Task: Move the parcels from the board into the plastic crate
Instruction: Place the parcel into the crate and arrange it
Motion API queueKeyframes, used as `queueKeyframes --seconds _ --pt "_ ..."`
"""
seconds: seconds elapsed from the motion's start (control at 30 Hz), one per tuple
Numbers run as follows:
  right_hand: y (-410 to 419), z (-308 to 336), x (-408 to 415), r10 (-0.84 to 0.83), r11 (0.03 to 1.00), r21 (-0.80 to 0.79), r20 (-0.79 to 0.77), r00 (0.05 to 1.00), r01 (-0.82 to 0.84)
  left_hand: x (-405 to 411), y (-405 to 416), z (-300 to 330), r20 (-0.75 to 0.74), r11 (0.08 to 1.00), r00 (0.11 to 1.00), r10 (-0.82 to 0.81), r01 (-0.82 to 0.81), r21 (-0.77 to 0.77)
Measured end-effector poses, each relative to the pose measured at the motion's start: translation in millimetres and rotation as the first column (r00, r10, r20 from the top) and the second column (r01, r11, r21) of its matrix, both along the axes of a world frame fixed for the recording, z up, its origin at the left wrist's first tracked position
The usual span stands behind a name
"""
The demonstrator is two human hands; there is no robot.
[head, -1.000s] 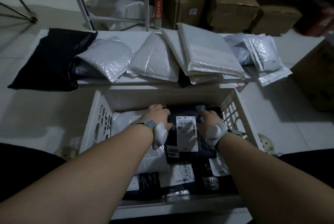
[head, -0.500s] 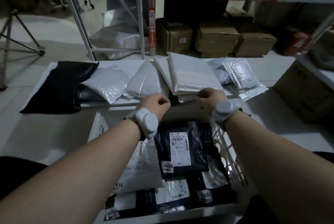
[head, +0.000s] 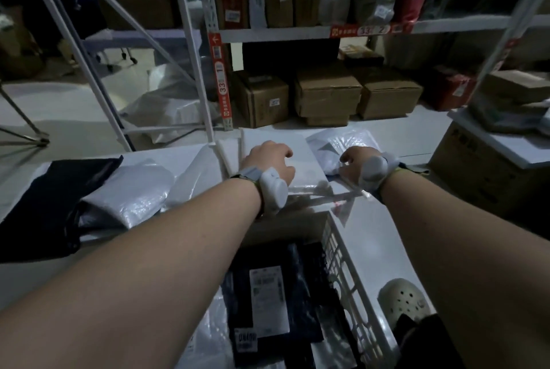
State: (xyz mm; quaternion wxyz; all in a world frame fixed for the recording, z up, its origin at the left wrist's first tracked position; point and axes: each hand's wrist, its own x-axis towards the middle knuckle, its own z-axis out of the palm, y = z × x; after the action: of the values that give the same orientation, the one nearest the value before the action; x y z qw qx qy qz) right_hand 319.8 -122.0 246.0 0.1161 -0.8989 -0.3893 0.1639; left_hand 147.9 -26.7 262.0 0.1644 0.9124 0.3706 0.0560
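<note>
The white board (head: 166, 156) carries a black bag (head: 50, 199), a grey poly bag (head: 131, 193), another grey parcel (head: 193, 178), a stack of flat grey parcels (head: 306, 157) and clear bubble mailers (head: 342, 141). My left hand (head: 268, 160) rests on top of the flat stack with bent fingers. My right hand (head: 352, 165) curls its fingers and thumb on the near edge of the bubble mailers. Below my arms, the white plastic crate (head: 342, 252) holds a black labelled parcel (head: 268, 294) and others.
Metal shelving uprights (head: 190, 41) rise just behind the board, with brown cartons (head: 327, 95) on the floor under the shelf. A large carton (head: 476, 166) stands to the right. A pale perforated shoe (head: 401, 300) shows beside the crate's right wall.
Both hands left the black parcel in the crate and rose to the board. The left went onto the flat stack; the right slid from its corner to the bubble mailers. The view tilted up.
</note>
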Motion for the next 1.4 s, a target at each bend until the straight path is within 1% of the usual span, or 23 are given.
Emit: queueKeyframes --seconds 0.03,0.1,0.2,0.23,0.33,0.47,0.5,0.6,0.63,0.73,0.8,0.83,0.9,0.97,1.07,1.2,1.3,1.4 --pt "-1.1 2.6 9.8 -0.005 0.999 -0.034 0.016 1.000 0.006 12.0 1.5 0.3 -0.034 1.000 0.999 -0.002 0.002 0.003" --pt "-4.9 5.4 23.1 -0.022 0.999 -0.042 0.052 0.998 0.024 27.2 4.3 -1.0 -0.081 1.000 0.997 0.008 -0.007 0.008" --pt "-3.6 -6.8 43.7 -0.042 0.997 -0.064 0.041 0.998 0.045 47.1 10.5 -3.8 -0.128 0.999 0.992 0.017 -0.013 0.030" --pt "-2.8 -12.5 52.0 -0.059 0.996 -0.067 0.016 0.998 0.060 59.3 11.6 -6.3 -0.154 0.999 0.988 0.016 -0.010 0.040" --pt "5.6 -28.1 64.5 -0.102 0.995 -0.006 -0.081 0.991 0.102 76.0 18.3 -15.9 -0.242 0.998 0.970 0.018 -0.002 0.065" --pt "16.3 -45.0 81.1 -0.140 0.990 0.007 -0.067 0.988 0.141 87.6 25.1 -31.9 -0.353 0.997 0.935 0.032 -0.004 0.078" --pt "19.0 -49.8 84.5 -0.157 0.988 0.000 -0.047 0.986 0.158 90.7 26.5 -37.1 -0.367 0.996 0.930 0.037 -0.007 0.085" --pt "21.2 -60.2 84.1 -0.219 0.975 0.004 0.111 0.969 0.220 93.0 28.2 -52.5 -0.383 0.996 0.922 0.065 -0.033 0.088" --pt "19.4 -61.1 80.0 -0.212 0.977 0.017 0.133 0.968 0.211 90.7 28.0 -55.2 -0.387 0.996 0.919 0.072 -0.043 0.083" --pt "16.4 -68.9 76.5 -0.171 0.984 -0.033 0.079 0.982 0.174 92.7 27.7 -66.4 -0.432 0.995 0.897 0.090 -0.059 0.084" --pt "15.4 -70.6 76.8 -0.189 0.981 -0.044 0.019 0.982 0.189 93.0 25.2 -67.9 -0.447 0.993 0.889 0.102 -0.063 0.101" --pt "18.3 -72.4 77.0 -0.192 0.980 -0.039 0.020 0.981 0.193 93.0 25.7 -68.3 -0.446 0.993 0.889 0.105 -0.066 0.101" --pt "22.8 -74.7 74.5 -0.203 0.979 -0.018 0.047 0.978 0.204 92.4 26.8 -66.9 -0.429 0.993 0.897 0.104 -0.067 0.100" --pt "26.5 -75.5 70.5 -0.249 0.968 -0.010 0.080 0.965 0.251 92.8 27.4 -63.7 -0.385 0.993 0.917 0.107 -0.075 0.096" --pt "26.6 -74.9 63.5 -0.202 0.977 -0.041 0.150 0.968 0.210 92.9 24.4 -55.8 -0.288 0.993 0.950 0.122 -0.118 0.030" --pt "25.6 -59.0 58.1 -0.139 0.990 -0.016 0.097 0.986 0.141 88.9 17.1 -48.4 -0.203 0.996 0.978 0.056 -0.070 -0.061" --pt "27.4 -46.6 54.8 -0.125 0.991 0.065 0.100 0.987 0.119 85.5 9.2 -44.2 -0.051 0.995 0.997 0.053 -0.057 -0.086" --pt "30.7 -33.8 50.2 -0.109 0.981 0.172 0.126 0.986 0.086 80.6 5.4 -39.6 0.122 0.991 0.988 0.099 -0.087 -0.103"
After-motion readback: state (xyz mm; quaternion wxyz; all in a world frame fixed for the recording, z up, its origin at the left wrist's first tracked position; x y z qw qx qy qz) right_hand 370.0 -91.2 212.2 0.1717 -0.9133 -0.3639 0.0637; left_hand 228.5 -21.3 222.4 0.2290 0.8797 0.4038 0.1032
